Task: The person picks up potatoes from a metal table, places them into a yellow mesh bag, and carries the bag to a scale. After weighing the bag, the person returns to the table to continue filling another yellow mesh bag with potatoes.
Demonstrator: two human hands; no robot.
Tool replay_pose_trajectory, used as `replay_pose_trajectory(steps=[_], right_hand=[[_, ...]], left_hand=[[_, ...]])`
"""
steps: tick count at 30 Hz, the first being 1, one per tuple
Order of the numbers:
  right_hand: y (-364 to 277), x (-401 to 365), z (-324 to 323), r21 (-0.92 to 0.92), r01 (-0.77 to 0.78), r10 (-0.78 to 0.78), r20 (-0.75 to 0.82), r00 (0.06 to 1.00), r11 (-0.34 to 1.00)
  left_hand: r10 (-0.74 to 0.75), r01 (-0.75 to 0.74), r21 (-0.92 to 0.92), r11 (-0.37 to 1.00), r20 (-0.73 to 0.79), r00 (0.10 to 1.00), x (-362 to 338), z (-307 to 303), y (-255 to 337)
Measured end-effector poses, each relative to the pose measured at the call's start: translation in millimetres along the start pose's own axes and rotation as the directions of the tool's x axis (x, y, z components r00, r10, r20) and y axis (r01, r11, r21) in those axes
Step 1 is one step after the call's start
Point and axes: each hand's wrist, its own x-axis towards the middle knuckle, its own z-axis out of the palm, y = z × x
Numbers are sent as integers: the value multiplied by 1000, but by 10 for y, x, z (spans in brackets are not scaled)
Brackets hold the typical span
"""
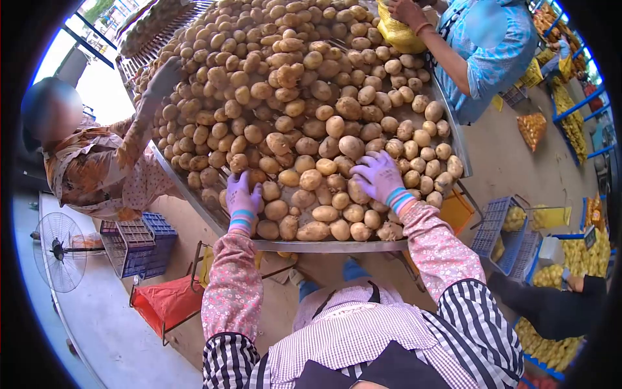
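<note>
A metal sorting table [324, 246] in front of me is heaped with brown potatoes [303, 162]. My left hand [241, 198], in a purple glove with a striped cuff, rests at the near left edge of the heap. Its fingers point away from me, thumb apart, with potatoes touching it and none visibly gripped. On the right side, my right hand [379, 176] wears a matching glove. Its fingers are spread over potatoes, with one potato [357, 192] just beside and below the palm. The fingertips are partly hidden among the potatoes.
A co-worker's gloved hand [166, 76] reaches into the heap from the left. Another co-worker holds a yellow mesh bag [400, 31] at the far right corner. Around the table stand blue crates [139, 245], a red sack on a frame [167, 299], a fan [59, 249] and blue baskets [500, 233].
</note>
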Motion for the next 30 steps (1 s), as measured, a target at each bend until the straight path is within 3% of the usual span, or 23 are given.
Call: replay_pose_trajectory(steps=[2, 3, 5, 6, 8, 10, 12, 13, 14, 15, 17, 19, 20, 23, 25, 26, 28, 29, 30], right_hand=[[297, -334, -51, -63, 68, -75, -122, 990, 996], [399, -445, -84, -41, 65, -69, -110, 992, 997], [588, -671, -119, -45, -20, 15, -104, 994, 999], [637, -751, -127, -24, -86, 84, -92, 992, 996], [654, -865, -141, -28, -115, 112, -104, 988, 993], [627, -964, -201, -42, -146, 140, -117, 983, 988], [553, -1043, -282, -92, -245, 240, -54, 969, 965], [458, -1061, -303, -188, -282, 274, -66, 959, 941], [358, -1025, -318, -202, -286, 279, -66, 958, 937], [242, -970, -324, -143, -306, 292, -111, 950, 941], [-32, -755, -328, -77, -324, 314, -123, 941, 943], [-297, -442, -221, -161, -298, 316, 104, 943, 941], [-356, -381, 40, -253, -268, 299, 91, 950, 930], [-460, -123, 48, -269, -343, 397, 183, 899, 900], [-351, -170, -24, -106, -314, 329, 200, 923, 944], [-309, -232, -47, -110, -318, 334, 193, 923, 942], [-253, -400, -73, 342, -213, 231, -12, 973, 915], [-310, -419, -184, 482, -219, 236, 25, 971, 849], [-365, -439, -253, 478, -225, 242, 28, 970, 849]], left_hand=[[-53, 49, 59, 997, 59, 997, -6, -35, 142], [-55, 51, 62, 997, 64, 996, -64, -30, 220], [53, -71, 247, 967, 78, 996, -227, 26, 425], [54, -74, 249, 966, 86, 995, -346, 81, 554], [282, -293, 257, 921, 80, 956, -632, 234, 861], [198, -197, -25, 980, 174, 965, -863, 397, 1126], [268, -237, -270, 933, 85, 960, -985, 467, 1341], [246, -216, -162, 963, 198, 949, -1071, 454, 1457], [209, -203, -51, 978, 305, 929, -1125, 322, 1627], [193, -185, -55, 981, 349, 917, -1177, 330, 1652], [205, -193, -70, 979, 339, 918, -1204, 332, 1596], [240, -216, -112, 970, 295, 925, -1180, 399, 1477], [249, -214, -156, 964, 259, 933, -1173, 388, 1425], [262, -210, -269, 940, 174, 949, -1187, 455, 1250], [281, -238, -393, 888, 56, 958, -1245, 444, 1236], [288, -245, -396, 885, 52, 956, -1244, 402, 1252], [250, -210, -521, 828, 7, 968, -1264, 326, 1281], [246, -214, -542, 812, -15, 969, -1259, 276, 1324], [248, -214, -548, 809, -11, 969, -1261, 266, 1342]])
